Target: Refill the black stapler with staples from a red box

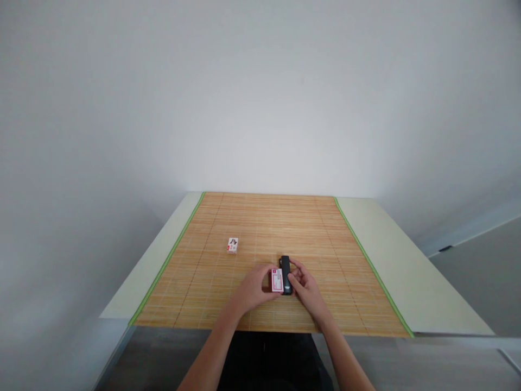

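A small red-and-white box (277,280) is gripped between the thumb and fingers of my left hand (253,288). Right beside it is a black stapler (286,271), lengthwise toward me on the mat. My right hand (307,289) is closed on the stapler's right side, thumb near its middle. The box and the stapler sit side by side, their edges touching or nearly so. Farther off to the left, a second small white-and-red box (233,245) with dark pictures on its top rests apart from both hands.
A bamboo mat (285,222) with green edging covers the middle of the white table (391,255). Behind the table rises a plain pale wall (260,98). The table's front edge is close to my lap (272,364).
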The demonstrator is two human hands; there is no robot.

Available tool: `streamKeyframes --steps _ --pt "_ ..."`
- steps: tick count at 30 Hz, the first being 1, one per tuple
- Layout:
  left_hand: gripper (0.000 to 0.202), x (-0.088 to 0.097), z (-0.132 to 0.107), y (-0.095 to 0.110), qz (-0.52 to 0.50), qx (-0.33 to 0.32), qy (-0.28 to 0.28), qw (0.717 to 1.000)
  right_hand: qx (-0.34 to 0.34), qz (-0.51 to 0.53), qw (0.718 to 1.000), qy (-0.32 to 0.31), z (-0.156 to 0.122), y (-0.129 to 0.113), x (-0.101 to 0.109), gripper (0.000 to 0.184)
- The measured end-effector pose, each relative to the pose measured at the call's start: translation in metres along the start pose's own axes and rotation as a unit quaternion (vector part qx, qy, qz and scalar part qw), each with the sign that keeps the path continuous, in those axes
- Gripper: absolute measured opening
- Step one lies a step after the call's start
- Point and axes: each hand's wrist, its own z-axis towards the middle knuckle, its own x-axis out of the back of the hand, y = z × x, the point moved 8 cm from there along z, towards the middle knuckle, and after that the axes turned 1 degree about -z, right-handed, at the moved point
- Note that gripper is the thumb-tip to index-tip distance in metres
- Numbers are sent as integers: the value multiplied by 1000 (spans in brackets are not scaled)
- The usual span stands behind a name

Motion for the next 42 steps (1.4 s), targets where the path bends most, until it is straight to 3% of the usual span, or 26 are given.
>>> streamKeyframes --steps 3,5,8,11,14,16,19,23,27,32,37,39,42 --pt "84 -1 -5 0 19 1 19 1000 -6 6 1000 4 0 1 2 66" --pt "85 12 -9 -5 24 16 60 998 -9 15 1000 21 -1 2 5 66" --pt "47 59 -15 -31 47 92 175 979 -10 29 998 50 -4 1 9 63" --pt "45 122 -18 -67 102 208 275 933 -10 29 998 60 -6 -2 9 61" --pt "49 160 -6 -91 102 236 273 927 -6 10 998 55 -7 -6 7 60" --pt "47 165 6 -100 88 244 239 936 4 -9 999 54 -8 -9 4 59" --pt "43 145 21 -105 57 253 174 950 35 -59 996 61 -13 -14 2 60" --pt "46 93 36 -98 14 243 102 965 76 -170 980 76 -30 -17 1 67" --pt "47 44 41 -78 -14 215 66 974 112 -285 949 69 -46 -16 1 76" --pt "43 18 37 -54 -15 190 89 978 121 -382 915 39 -52 -3 -3 85" --pt "49 11 16 -39 0 174 180 968 124 -391 911 33 -50 0 -12 84" --pt "53 0 5 -38 -35 180 214 960 121 -392 912 28 -49 -1 -16 82" --pt "56 -33 -4 -40 -155 191 199 949 121 -395 910 30 -48 -1 -20 81"
